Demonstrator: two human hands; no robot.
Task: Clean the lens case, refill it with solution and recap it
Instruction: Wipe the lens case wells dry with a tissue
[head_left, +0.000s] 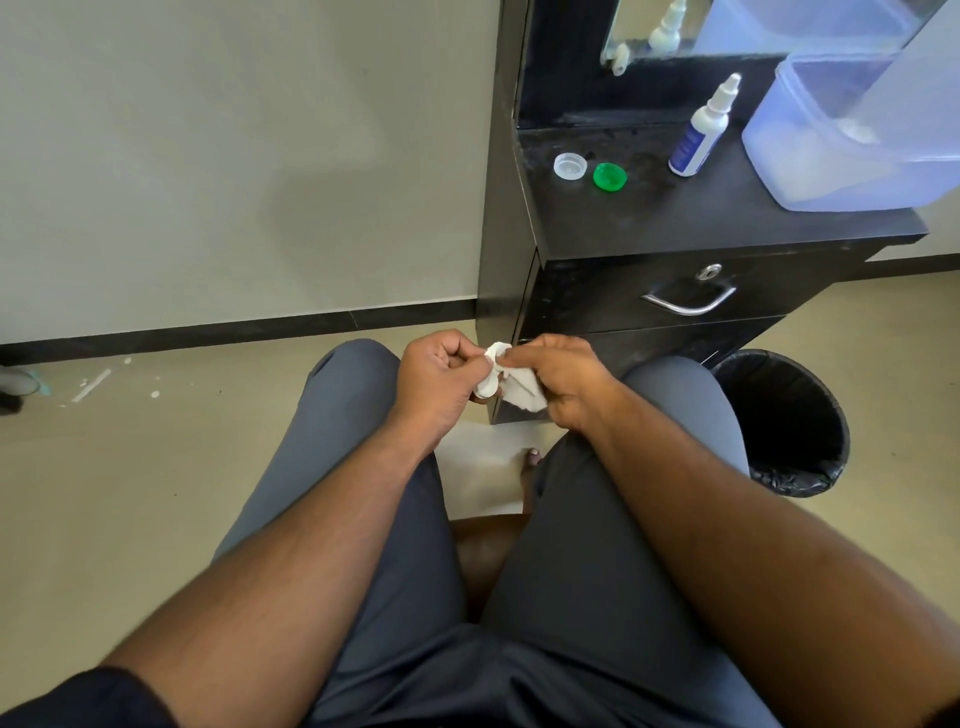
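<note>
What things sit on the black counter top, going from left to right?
Clear cap → green cap → solution bottle → big translucent plastic container.

lens case (485, 387) mostly hidden by tissue (519, 389)

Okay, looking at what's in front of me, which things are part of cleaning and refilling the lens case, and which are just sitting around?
Part of the job:
lens case, held by left hand
tissue, held by right hand
white cap
green cap
solution bottle

Just lying about:
plastic container
bin
mirror
drawer handle
</note>
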